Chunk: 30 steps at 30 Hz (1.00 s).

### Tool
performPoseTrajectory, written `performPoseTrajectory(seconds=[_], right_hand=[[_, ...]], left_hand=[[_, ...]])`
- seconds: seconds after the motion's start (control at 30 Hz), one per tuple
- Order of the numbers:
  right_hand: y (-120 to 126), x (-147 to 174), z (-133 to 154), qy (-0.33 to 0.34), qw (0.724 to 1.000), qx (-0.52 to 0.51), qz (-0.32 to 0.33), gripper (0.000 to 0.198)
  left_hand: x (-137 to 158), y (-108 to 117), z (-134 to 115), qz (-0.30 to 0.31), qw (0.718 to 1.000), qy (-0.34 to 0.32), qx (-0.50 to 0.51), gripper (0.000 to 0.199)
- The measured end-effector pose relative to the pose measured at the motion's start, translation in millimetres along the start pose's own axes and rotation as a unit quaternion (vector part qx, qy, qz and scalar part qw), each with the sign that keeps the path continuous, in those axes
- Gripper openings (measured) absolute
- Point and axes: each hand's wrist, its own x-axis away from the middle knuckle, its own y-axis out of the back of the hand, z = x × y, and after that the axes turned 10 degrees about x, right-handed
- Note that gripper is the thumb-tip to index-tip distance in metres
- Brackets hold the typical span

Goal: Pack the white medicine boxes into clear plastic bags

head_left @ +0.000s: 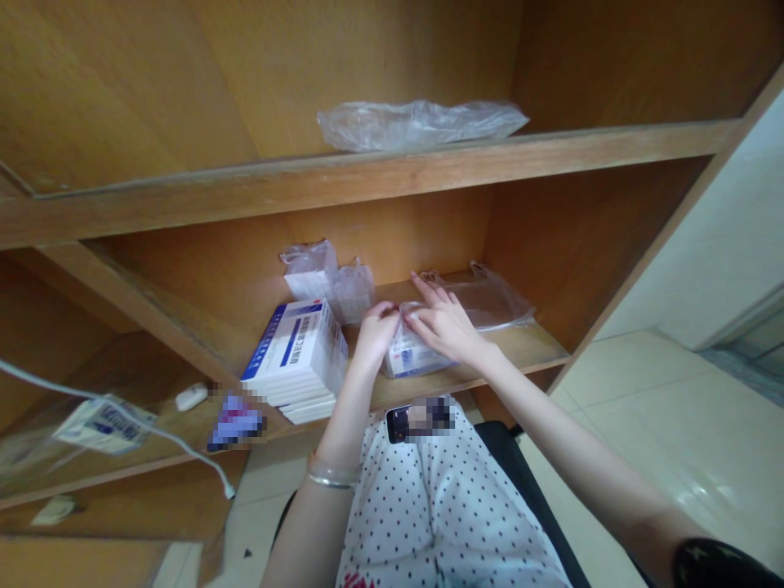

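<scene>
On the lower shelf, my left hand [377, 328] has its fingers pinched together at the left top edge of a clear plastic bag. Inside that bag lies a flat white-and-blue box [416, 358], near the shelf's front edge. My right hand [448, 325] rests over the top of the bagged box with its fingers spread. Left of my hands is a stack of white-and-blue boxes [300, 351]. Behind the stack stand two tied bags with white contents, a left bag [310, 272] and a right bag [354, 294]. More clear plastic bags [493, 300] lie flat to the right.
Above, a crumpled clear plastic sheet [422, 126] lies on the upper shelf [392, 181]. A phone [398, 426] rests on my lap. To the left are a white cable [122, 415], a printed packet [107, 425], a small white case [192, 397] and a purple item [236, 420].
</scene>
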Motion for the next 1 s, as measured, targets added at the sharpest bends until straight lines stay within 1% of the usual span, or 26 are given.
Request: performPoseTrajectory(seconds=[0.07, 0.1, 0.17, 0.2, 0.3, 0.4, 0.47, 0.53, 0.6, 0.67, 0.73, 0.8, 0.87, 0.93, 1.0], right_hand=[[1, 1, 1, 0.006, 1.000, 0.008, -0.005, 0.032], [1, 2, 1, 0.005, 1.000, 0.009, -0.008, 0.032], [-1, 3, 1, -0.004, 1.000, 0.004, -0.012, 0.033], [-2, 3, 0, -0.008, 1.000, -0.004, -0.012, 0.033], [-5, 4, -1, -0.017, 0.999, -0.037, -0.014, 0.033], [-5, 7, -3, -0.014, 0.996, -0.080, -0.033, 0.029], [-4, 12, -4, -0.022, 0.992, -0.110, -0.059, 0.026], [-3, 20, -5, -0.047, 0.986, -0.136, -0.082, 0.024], [-3, 29, -8, -0.075, 0.981, -0.153, -0.093, 0.025], [-4, 40, -12, -0.094, 0.977, -0.165, -0.098, 0.025], [-6, 51, -17, -0.114, 0.971, -0.178, -0.108, 0.026], [-7, 60, -23, -0.133, 0.966, -0.188, -0.113, 0.026], [-8, 66, -29, -0.148, 0.964, -0.193, -0.109, 0.025], [-10, 70, -31, -0.153, 0.964, -0.194, -0.098, 0.022], [-13, 71, -31, -0.153, 0.965, -0.193, -0.095, 0.019]], left_hand=[[2, 2, -2, 0.049, 0.998, 0.011, 0.025, 0.020], [3, 2, -2, 0.060, 0.997, 0.015, 0.042, 0.026], [4, 3, -1, 0.059, 0.997, 0.008, 0.059, 0.034], [5, 3, 0, 0.052, 0.997, -0.003, 0.054, 0.033], [6, 4, 6, 0.021, 0.998, -0.051, -0.001, 0.019], [5, 5, 9, -0.030, 0.992, -0.099, -0.070, 0.014], [6, 6, 7, -0.072, 0.985, -0.111, -0.110, 0.012], [10, 5, 6, -0.103, 0.976, -0.102, -0.165, 0.014], [15, 3, 6, -0.128, 0.957, -0.089, -0.246, 0.016], [19, 2, 8, -0.155, 0.927, -0.092, -0.328, 0.017], [18, 6, 13, -0.188, 0.909, -0.097, -0.360, 0.018], [12, 15, 19, -0.214, 0.912, -0.098, -0.336, 0.018], [6, 25, 24, -0.220, 0.927, -0.105, -0.286, 0.017], [3, 30, 26, -0.187, 0.944, -0.118, -0.246, 0.016], [5, 29, 27, -0.115, 0.961, -0.125, -0.220, 0.017]])
